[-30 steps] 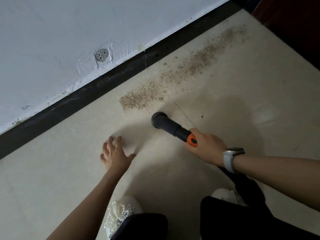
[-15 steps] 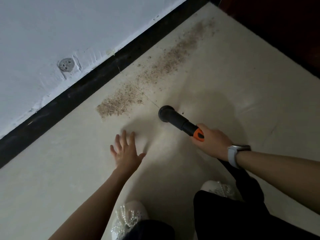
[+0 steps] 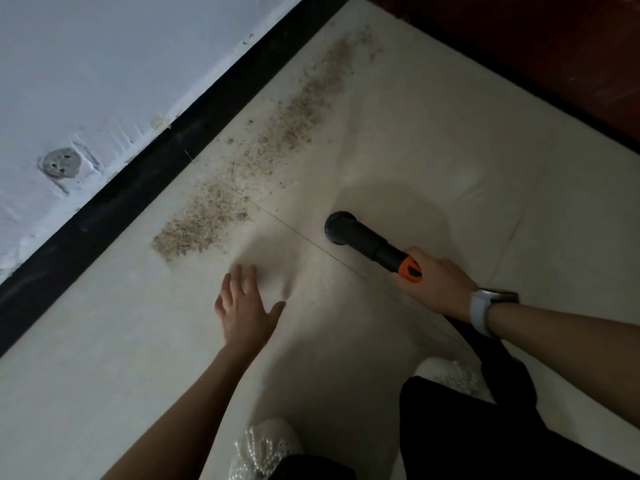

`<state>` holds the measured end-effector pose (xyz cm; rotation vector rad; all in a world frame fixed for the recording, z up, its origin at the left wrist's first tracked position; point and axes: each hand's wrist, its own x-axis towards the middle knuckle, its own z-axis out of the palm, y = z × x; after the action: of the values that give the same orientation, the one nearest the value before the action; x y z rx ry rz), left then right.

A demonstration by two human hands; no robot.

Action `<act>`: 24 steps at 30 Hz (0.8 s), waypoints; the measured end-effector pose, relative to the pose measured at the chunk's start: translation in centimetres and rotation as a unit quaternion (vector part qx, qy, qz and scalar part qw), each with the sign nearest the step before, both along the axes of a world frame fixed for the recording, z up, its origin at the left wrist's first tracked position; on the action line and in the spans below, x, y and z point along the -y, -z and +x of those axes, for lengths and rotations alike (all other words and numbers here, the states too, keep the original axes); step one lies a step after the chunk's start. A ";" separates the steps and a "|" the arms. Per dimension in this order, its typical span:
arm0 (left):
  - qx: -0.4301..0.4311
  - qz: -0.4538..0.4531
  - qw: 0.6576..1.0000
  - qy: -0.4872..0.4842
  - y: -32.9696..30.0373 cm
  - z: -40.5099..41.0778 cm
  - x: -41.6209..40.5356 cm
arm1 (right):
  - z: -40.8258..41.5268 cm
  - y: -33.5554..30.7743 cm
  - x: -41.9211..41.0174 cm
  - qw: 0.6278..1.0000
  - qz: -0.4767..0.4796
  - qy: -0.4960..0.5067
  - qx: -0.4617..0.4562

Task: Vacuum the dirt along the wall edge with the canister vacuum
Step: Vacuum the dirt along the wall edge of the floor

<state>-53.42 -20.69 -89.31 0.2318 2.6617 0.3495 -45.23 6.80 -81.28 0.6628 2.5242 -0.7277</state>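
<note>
- The right hand [image 3: 434, 284] is wrapped around the black plastic vacuum hose tube with the orange collar [image 3: 372, 243], gripping it just behind the collar. A hold that far back looks chosen to keep the fingers clear of the intake and to let the wrist steer the tip.
- The round black nozzle mouth [image 3: 337, 227] at the tube's end points down at the pale cream tiled floor [image 3: 433, 140]. Whether it touches the tile or hovers just above cannot be told from this angle.
- The long strip of brown, crumbly dirt [image 3: 249, 181] runs slantwise on the floor, near and roughly parallel to the black skirting board [image 3: 145, 174] under the white painted wall [image 3: 104, 64]. None of the strip appears lifted yet, so I judge the suction pass has not begun.
- The nozzle mouth sits to the right of the dirt's near end, apart from it, with a thin tile joint [image 3: 294, 233] running between them. The tube is angled toward the strip, which suggests the near end is the intended starting point.
- The left hand [image 3: 247, 313] is released, fingers spread and straight, holding nothing, hovering over or resting on the floor just short of the dirt's near end. It seems placed for balance while the person bends low.
- A white band with a watch [image 3: 483, 308] sits on the right wrist, and pale bead-trimmed shoes [image 3: 263, 448] show at the bottom edge.
- A round grey plugged patch [image 3: 59, 163] marks the wall above the skirting.
</note>
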 end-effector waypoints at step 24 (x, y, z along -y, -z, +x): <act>0.024 -0.016 0.973 -0.229 -0.1 0.9 7.6 | -6.6 -0.2 8.0 0.985 0.003 -0.174 0.011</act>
<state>-52.49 -28.32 -89.24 -0.4050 2.6484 0.4470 -51.83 -1.15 -81.04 0.2167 2.5270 -0.5829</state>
